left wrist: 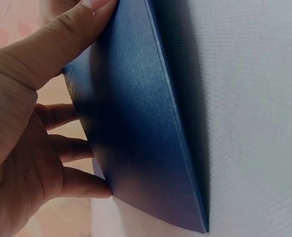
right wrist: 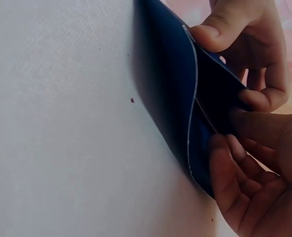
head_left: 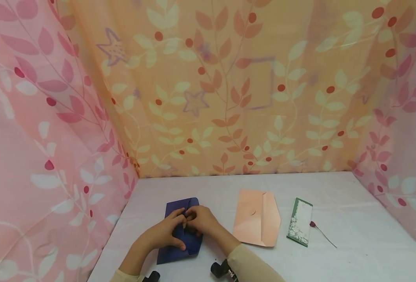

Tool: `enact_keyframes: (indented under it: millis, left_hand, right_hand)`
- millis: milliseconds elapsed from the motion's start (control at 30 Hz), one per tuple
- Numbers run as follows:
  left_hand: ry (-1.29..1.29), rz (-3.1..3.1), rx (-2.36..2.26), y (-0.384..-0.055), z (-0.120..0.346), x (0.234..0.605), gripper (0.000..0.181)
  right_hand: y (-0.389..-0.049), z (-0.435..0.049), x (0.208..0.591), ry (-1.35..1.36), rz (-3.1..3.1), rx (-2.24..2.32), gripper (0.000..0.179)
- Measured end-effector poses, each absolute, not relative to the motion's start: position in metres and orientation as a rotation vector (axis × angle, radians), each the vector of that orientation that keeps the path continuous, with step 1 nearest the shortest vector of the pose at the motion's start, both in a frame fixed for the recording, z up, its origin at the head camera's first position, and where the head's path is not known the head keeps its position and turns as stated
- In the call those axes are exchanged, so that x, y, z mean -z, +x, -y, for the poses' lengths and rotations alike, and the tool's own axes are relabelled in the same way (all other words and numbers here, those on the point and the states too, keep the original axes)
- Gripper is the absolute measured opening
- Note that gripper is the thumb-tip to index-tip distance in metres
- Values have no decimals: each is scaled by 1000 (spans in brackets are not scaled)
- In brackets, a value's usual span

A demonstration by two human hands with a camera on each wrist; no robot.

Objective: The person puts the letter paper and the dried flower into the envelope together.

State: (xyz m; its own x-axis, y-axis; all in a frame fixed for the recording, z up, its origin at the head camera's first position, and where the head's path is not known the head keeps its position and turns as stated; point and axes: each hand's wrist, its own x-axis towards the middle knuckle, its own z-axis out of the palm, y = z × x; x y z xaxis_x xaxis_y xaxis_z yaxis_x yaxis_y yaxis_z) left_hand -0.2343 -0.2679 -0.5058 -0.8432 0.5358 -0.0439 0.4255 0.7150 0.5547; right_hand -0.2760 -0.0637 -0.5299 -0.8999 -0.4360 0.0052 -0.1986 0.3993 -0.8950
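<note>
A dark blue envelope (head_left: 172, 255) lies at the left of the white table, its pointed flap side toward the right. My left hand (head_left: 162, 232) spans it, holding it between thumb and fingers; in the left wrist view the thumb lies over the blue face and other fingers touch its edge. At the flap, my right hand (head_left: 203, 220) pinches the envelope paper, with the fingers curled. The right wrist view shows the envelope's mouth (right wrist: 205, 106) gaping between its layers. Both hands are close together there, and their fingertips partly hide the flap.
Right of the hands lies a peach envelope (head_left: 246, 219) with its flap open. Farther right are a green-bordered floral card (head_left: 300, 221) and a thin-stemmed dried red flower (head_left: 313, 224). Patterned curtains (head_left: 222, 86) surround the white table (head_left: 370, 243). Small dark specks dot the cloth.
</note>
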Motion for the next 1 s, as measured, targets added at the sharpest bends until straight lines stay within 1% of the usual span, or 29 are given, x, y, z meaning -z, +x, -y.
enact_keyframes:
  millis: [300, 700, 1000]
  left_hand:
    - [770, -2703, -819, -235, 266, 504, 57]
    - [751, -2728, -763, -236, 265, 510, 57]
    - [756, -2743, -732, -236, 264, 510, 57]
  right_hand:
    - [-270, 51, 521, -613, -2513, 1490, 28]
    - [-263, 33, 512, -705, -2666, 1379, 27]
    - [-257, 18, 506, -722, -2688, 1384, 29]
